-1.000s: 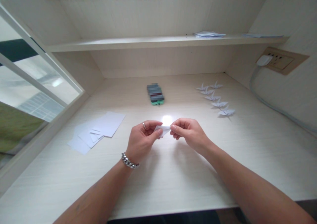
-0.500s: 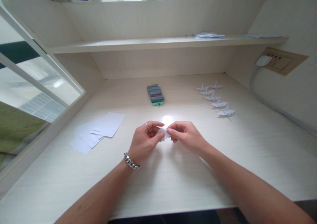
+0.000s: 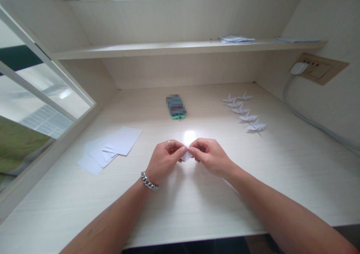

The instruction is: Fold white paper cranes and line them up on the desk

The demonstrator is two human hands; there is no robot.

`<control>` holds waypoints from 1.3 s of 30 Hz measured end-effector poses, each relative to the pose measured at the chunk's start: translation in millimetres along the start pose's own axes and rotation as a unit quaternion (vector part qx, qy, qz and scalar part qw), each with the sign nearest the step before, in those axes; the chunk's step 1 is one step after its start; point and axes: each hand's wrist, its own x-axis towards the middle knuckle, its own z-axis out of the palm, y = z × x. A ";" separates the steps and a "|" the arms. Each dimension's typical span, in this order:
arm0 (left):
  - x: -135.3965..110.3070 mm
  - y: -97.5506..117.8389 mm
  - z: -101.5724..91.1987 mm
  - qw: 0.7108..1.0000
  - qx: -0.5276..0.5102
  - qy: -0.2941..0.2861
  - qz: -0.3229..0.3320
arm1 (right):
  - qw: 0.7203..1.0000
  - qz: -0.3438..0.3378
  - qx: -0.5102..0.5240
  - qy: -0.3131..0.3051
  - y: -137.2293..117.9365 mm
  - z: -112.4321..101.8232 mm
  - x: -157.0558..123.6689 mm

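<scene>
Both my hands meet over the middle of the pale wooden desk (image 3: 197, 209), pinching a small folded piece of white paper (image 3: 186, 156) between them. My left hand (image 3: 165, 160), with a ring and a metal chain bracelet, grips its left side with thumb and fingertips. From the right, my right hand (image 3: 209, 156) pinches the same piece, fingertips almost touching the left hand's. Most of the paper is hidden by the fingers.
A loose pile of white paper sheets (image 3: 111, 149) lies to the left. A row of several finished paper cranes (image 3: 243, 111) sits at the back right. A small green-edged object (image 3: 176, 106) lies behind centre. A shelf (image 3: 168, 48) carries papers (image 3: 236, 39); a plug and cable (image 3: 298, 69) are on the right wall.
My hands have moved closer together and slightly lower, folding the paper tighter; less of it shows between the fingers than a second ago.
</scene>
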 end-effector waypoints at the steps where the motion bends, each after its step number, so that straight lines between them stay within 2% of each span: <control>1: -0.1 0.3 -0.1 1.000 0.001 0.003 0.004 | 1.000 -0.002 0.001 -0.003 0.3 0.6 -0.1; 5: 0.3 -2.8 -2.3 1.000 -0.020 0.000 -0.009 | 1.000 -0.006 0.010 -0.012 1.4 0.7 1.6; 10: 3.3 -7.3 -4.8 0.995 -0.088 -0.035 -0.039 | 0.999 0.013 0.050 -0.013 0.7 -3.6 4.1; 18: 1.9 -7.5 -1.2 0.998 0.051 0.002 0.021 | 1.000 -0.002 0.011 -0.018 2.0 -0.9 1.4; 23: 0.6 -7.1 2.5 0.999 0.041 0.003 0.024 | 1.000 -0.010 0.001 0.001 2.3 -0.9 1.5; 25: 0.7 -5.6 2.6 0.999 0.047 0.003 0.028 | 1.000 -0.004 0.011 -0.009 2.6 -1.6 2.2; 30: 2.7 -5.5 -1.3 0.995 0.055 0.069 0.046 | 0.998 0.023 0.061 -0.021 3.7 -5.3 4.2; 36: 2.8 -6.7 -1.8 0.998 0.064 0.022 0.015 | 1.000 -0.001 0.027 -0.004 2.8 -6.6 2.3; 39: 0.8 -4.9 -2.0 0.996 0.079 0.031 0.019 | 0.997 0.009 0.070 -0.025 4.3 -6.1 4.0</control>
